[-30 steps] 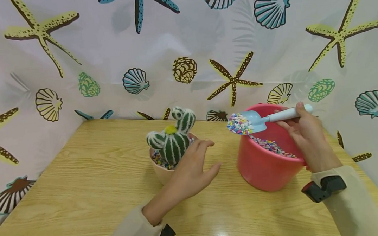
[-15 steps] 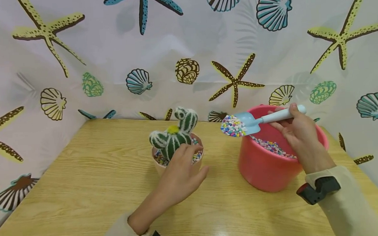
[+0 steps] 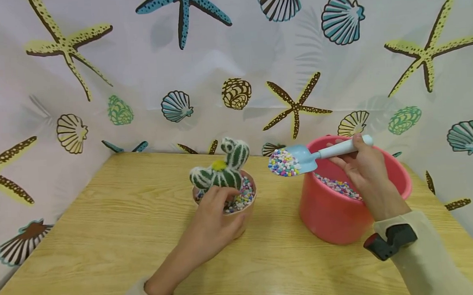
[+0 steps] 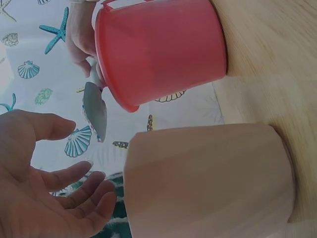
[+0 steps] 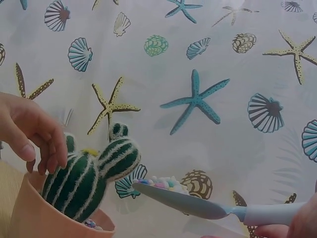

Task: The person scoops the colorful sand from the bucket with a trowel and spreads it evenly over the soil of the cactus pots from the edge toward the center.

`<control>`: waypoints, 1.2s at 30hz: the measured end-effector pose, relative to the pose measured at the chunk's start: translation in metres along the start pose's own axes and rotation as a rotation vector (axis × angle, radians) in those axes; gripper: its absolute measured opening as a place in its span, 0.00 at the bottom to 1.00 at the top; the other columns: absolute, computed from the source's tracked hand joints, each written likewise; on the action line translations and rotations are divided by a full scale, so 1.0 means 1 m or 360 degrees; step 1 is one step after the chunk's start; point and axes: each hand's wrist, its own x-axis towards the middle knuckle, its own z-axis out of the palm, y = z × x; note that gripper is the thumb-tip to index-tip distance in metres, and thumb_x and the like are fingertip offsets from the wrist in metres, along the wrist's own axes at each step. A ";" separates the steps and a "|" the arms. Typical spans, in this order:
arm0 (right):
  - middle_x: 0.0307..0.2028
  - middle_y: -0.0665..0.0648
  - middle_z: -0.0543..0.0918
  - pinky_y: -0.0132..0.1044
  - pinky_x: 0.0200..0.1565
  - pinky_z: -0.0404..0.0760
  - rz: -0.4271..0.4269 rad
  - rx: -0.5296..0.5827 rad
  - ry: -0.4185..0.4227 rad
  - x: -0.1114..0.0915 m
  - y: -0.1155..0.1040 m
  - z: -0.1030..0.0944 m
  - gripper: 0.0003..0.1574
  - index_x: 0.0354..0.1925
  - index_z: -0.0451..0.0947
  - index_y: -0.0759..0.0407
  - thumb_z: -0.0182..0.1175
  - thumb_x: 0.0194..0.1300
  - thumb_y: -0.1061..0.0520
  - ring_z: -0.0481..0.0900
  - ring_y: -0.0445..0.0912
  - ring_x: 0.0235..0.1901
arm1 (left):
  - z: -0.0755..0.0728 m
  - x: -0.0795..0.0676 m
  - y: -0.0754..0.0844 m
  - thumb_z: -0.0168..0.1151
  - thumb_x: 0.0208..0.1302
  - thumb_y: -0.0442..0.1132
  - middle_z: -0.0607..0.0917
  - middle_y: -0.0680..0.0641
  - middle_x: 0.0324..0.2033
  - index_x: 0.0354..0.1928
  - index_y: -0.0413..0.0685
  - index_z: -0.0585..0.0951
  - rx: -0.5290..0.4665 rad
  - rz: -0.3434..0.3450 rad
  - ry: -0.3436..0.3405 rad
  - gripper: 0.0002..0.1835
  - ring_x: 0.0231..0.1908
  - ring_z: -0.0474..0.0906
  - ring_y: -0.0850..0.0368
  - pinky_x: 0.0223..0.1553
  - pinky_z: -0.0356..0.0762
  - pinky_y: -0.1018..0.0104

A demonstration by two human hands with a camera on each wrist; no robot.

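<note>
My right hand (image 3: pixel 366 172) grips the white handle of a light blue garden trowel (image 3: pixel 309 161). Multicoloured pebbles (image 3: pixel 283 163) are heaped on its blade, which hangs level between bucket and pot. A knitted green-and-white cactus (image 3: pixel 227 178) with a yellow flower stands in a peach flowerpot (image 4: pixel 208 178), with more pebbles around its base. Over the pot's near side is my left hand (image 3: pixel 204 226), its fingers loosely bent at the cactus; whether they touch it I cannot tell. Nothing is held in that hand in the left wrist view.
A pink bucket (image 3: pixel 334 218), partly filled with pebbles, stands right of the pot, under my right forearm. Both stand on a wood-grain table (image 3: pixel 117 223). Behind rises a white cloth (image 3: pixel 201 65) printed with shells and starfish.
The loaded trowel has moved left, away from the bucket toward the pot. My left hand has drawn left and down, uncovering the pebbles on the pot's right side.
</note>
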 end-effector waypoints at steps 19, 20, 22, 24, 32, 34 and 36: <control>0.57 0.56 0.67 0.51 0.61 0.63 0.0049 -0.0007 0.0071 -0.001 0.015 0.011 0.30 0.66 0.56 0.45 0.51 0.69 0.51 0.63 0.55 0.66 | -0.014 -0.014 -0.024 0.65 0.58 0.34 0.74 0.40 0.43 0.46 0.38 0.77 -0.0056 -0.0197 0.0104 0.15 0.45 0.74 0.47 0.45 0.76 0.54; 0.58 0.56 0.67 0.51 0.61 0.63 0.0051 -0.0011 0.0073 -0.001 0.015 0.011 0.30 0.66 0.56 0.45 0.51 0.69 0.51 0.63 0.55 0.66 | -0.015 -0.015 -0.026 0.65 0.58 0.34 0.74 0.40 0.43 0.46 0.38 0.77 -0.0055 -0.0208 0.0114 0.15 0.45 0.73 0.47 0.45 0.75 0.53; 0.59 0.56 0.66 0.51 0.62 0.62 0.0059 0.0003 0.0059 -0.001 0.016 0.012 0.31 0.67 0.55 0.45 0.51 0.68 0.51 0.62 0.54 0.66 | -0.017 -0.015 -0.030 0.65 0.58 0.34 0.73 0.39 0.43 0.47 0.37 0.76 -0.0039 -0.0218 0.0138 0.15 0.45 0.72 0.47 0.46 0.74 0.54; 0.58 0.56 0.66 0.52 0.63 0.61 0.0074 0.0029 0.0041 0.000 0.016 0.013 0.31 0.67 0.55 0.45 0.51 0.69 0.51 0.61 0.53 0.66 | -0.018 -0.015 -0.034 0.65 0.58 0.34 0.72 0.38 0.44 0.48 0.36 0.74 -0.0025 -0.0243 0.0159 0.17 0.44 0.71 0.46 0.45 0.72 0.54; 0.54 0.56 0.68 0.52 0.63 0.60 0.0115 0.0059 0.0023 0.000 0.018 0.016 0.29 0.67 0.56 0.48 0.49 0.70 0.51 0.62 0.51 0.64 | -0.023 -0.013 -0.048 0.64 0.61 0.45 0.64 0.33 0.55 0.60 0.32 0.64 -0.0075 -0.0487 0.0065 0.33 0.54 0.61 0.41 0.51 0.68 0.44; 0.56 0.56 0.68 0.52 0.64 0.59 0.0122 0.0067 0.0041 0.000 0.019 0.016 0.30 0.67 0.56 0.47 0.50 0.70 0.52 0.62 0.51 0.65 | -0.024 -0.012 -0.052 0.64 0.61 0.48 0.60 0.32 0.60 0.65 0.33 0.59 -0.0129 -0.0553 0.0006 0.39 0.59 0.58 0.38 0.56 0.66 0.40; 0.58 0.56 0.67 0.52 0.64 0.59 0.0132 0.0069 0.0053 0.000 0.021 0.016 0.32 0.68 0.56 0.46 0.51 0.69 0.52 0.62 0.52 0.65 | -0.025 -0.010 -0.058 0.64 0.60 0.52 0.57 0.32 0.64 0.68 0.34 0.55 -0.0187 -0.0594 -0.0053 0.44 0.64 0.55 0.36 0.59 0.63 0.37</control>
